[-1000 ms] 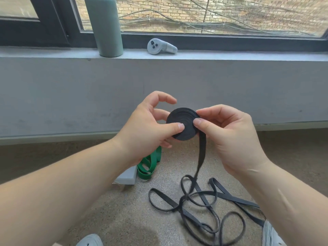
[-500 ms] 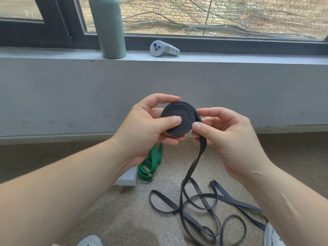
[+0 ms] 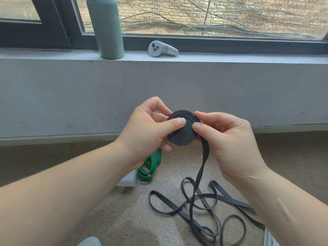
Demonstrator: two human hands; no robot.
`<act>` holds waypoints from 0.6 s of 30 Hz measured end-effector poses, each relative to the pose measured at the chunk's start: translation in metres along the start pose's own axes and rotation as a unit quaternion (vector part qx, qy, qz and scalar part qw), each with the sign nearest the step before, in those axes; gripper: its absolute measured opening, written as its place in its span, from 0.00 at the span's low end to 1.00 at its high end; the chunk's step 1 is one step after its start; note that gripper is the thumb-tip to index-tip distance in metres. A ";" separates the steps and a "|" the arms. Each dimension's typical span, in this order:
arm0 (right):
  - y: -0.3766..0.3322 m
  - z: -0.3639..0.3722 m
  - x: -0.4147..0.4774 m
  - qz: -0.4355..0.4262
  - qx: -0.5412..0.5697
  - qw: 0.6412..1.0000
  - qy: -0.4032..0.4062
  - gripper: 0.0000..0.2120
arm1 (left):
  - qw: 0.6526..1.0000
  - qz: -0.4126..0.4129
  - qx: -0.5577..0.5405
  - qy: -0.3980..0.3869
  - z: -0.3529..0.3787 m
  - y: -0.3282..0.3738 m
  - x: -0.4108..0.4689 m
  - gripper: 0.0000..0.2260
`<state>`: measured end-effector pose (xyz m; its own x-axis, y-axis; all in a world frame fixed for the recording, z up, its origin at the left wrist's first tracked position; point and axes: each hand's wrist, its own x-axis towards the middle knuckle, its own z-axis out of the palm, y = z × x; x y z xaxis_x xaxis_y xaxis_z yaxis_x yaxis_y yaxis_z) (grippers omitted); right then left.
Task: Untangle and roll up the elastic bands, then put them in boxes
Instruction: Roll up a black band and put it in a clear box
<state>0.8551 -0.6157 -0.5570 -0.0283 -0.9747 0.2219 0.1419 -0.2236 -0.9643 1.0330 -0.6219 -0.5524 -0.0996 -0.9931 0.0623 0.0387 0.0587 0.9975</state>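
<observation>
- The black roll (image 3: pixel 182 134) is off the floor, held up between both hands. Its flat spiral face is turned to the camera, so its winding axis runs roughly toward and away from the person.
- The left hand (image 3: pixel 147 132) grips it from the left, with the thumb curled across the near face close to the centre and the fingers wrapped behind and under the rim.
- The right hand (image 3: pixel 229 139) pinches the right rim, thumb on the near face and fingers behind, at the spot where the strap leaves the coil. The two thumbs lie just beside each other.
- The loose tail (image 3: pixel 202 166) leaves the roll at its right edge and hangs almost straight down past the right palm to the floor (image 3: pixel 115 215).
- There it runs into the unrolled loops (image 3: pixel 214 206), which cross one another on the floor below the hands and a little to the right arm's side.
- The feed therefore comes from below and to the right. I judge the right hand better placed to lay strap onto the rim while the left turns the coil.
- The crossed loops could rise as a snag.
- A green band (image 3: pixel 150 166) lies on the floor under the left wrist, beside a grey box (image 3: pixel 128 180). The arm partly hides both.
</observation>
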 end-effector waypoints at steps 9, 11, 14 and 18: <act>-0.005 -0.008 0.005 0.024 -0.044 0.994 -0.093 0.08 | 0.986 0.030 0.089 -0.139 -0.012 0.008 0.001 0.19; -0.001 -0.007 0.006 0.019 -0.046 0.996 -0.078 0.06 | 0.987 0.031 0.108 -0.111 -0.011 0.008 0.001 0.17; 0.000 -0.007 0.007 0.021 -0.042 0.996 -0.071 0.05 | 0.987 0.024 0.132 -0.092 -0.011 0.010 0.003 0.15; -0.001 -0.006 0.006 0.030 -0.029 0.997 -0.073 0.04 | 0.985 0.022 0.132 -0.109 -0.010 0.012 0.002 0.17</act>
<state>0.8486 -0.6211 -0.5553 0.1224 -0.9762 0.1788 0.0819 -0.1696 -0.9821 1.0432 -0.6240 -0.5409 -0.3152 -0.9454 0.0835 -0.2082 0.1548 0.9658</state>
